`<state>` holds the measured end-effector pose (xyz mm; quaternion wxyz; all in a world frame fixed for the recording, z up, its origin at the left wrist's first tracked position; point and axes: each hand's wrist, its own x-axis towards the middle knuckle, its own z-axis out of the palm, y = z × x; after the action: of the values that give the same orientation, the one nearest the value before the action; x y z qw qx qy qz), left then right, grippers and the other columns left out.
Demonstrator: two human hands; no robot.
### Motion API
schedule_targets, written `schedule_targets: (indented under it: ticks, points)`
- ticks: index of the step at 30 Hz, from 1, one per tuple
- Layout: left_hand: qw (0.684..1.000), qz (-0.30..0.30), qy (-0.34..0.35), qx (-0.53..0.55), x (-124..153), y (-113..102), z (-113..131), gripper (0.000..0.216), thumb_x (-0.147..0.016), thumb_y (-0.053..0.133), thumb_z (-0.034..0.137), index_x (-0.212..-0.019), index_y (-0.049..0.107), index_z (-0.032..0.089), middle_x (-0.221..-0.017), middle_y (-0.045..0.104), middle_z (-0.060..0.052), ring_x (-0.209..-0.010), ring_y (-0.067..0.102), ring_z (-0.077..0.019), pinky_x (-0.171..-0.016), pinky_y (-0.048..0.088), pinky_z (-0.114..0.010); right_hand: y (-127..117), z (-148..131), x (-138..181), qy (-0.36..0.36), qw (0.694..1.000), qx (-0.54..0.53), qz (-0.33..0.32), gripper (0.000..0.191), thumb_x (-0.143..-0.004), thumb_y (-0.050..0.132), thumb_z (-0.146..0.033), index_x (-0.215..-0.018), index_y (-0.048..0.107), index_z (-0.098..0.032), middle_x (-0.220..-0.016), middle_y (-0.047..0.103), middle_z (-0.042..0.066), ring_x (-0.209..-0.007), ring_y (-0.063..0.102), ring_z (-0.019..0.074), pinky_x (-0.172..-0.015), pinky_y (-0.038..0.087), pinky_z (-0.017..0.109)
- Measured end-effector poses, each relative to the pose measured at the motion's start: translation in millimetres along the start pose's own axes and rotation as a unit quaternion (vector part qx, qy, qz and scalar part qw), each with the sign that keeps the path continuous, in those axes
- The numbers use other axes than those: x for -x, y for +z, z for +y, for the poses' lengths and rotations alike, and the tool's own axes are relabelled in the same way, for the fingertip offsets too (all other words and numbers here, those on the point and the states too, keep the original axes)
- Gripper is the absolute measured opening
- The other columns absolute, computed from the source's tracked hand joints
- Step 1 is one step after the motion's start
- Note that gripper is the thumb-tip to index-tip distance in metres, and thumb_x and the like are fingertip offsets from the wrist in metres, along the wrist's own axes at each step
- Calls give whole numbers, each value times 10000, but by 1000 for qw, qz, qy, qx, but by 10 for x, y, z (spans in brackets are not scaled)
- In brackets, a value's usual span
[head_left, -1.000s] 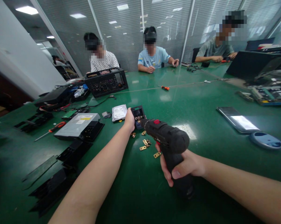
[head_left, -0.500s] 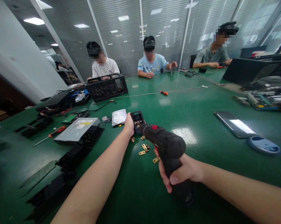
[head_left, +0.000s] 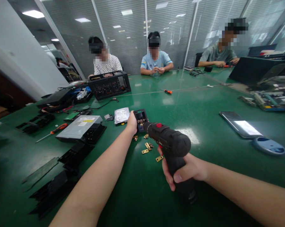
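My right hand [head_left: 180, 170] is wrapped round the grip of a black cordless drill [head_left: 168, 138] with a red switch on top. The drill's nose points at a small black housing [head_left: 140, 115] that has brass-coloured fittings along its lower part. My left hand [head_left: 132, 123] grips that housing by its left side. Whether the bit touches the fittings cannot be made out. On the green table below lie several brass plates [head_left: 145, 151] and small screws. A hard drive [head_left: 121, 115] rests just left of my left hand.
Left are an optical drive [head_left: 81, 127], an orange-handled screwdriver [head_left: 59, 127] and black plastic parts [head_left: 55, 186]. A phone [head_left: 239, 124] and a blue round-ended object [head_left: 269, 146] lie right. A computer case [head_left: 109, 84] stands farther back. Three people sit opposite.
The view has shifted slightly, and both hands keep their holds on the housing and the drill. The person in the middle has brought both hands together.
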<state>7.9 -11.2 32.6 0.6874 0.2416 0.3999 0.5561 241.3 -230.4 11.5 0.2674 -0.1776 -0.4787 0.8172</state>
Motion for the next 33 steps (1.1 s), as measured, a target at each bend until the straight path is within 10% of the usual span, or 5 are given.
schedule_targets:
  ticks: [9, 33]
  points:
    - [999, 44, -7, -27, 26, 52, -12, 485, -1165, 527, 549, -1210, 868, 207, -835, 866, -108, -872, 922, -353, -882, 774, -464, 33, -40, 40, -7, 999, -33, 3, 737, -753, 1195, -340, -1275, 681, -261, -849, 876, -28, -671, 863, 216, -681, 701, 295]
    - [999, 45, -6, -2, 89, 98, 7, 452, -1157, 579, 518, -1246, 879, 193, -906, 903, -122, -983, 950, -360, -986, 778, -465, 13, -42, 37, -10, 1000, -11, -10, 624, -775, 1166, -356, -1178, 700, -251, -844, 860, -16, -683, 845, 219, -692, 688, 310]
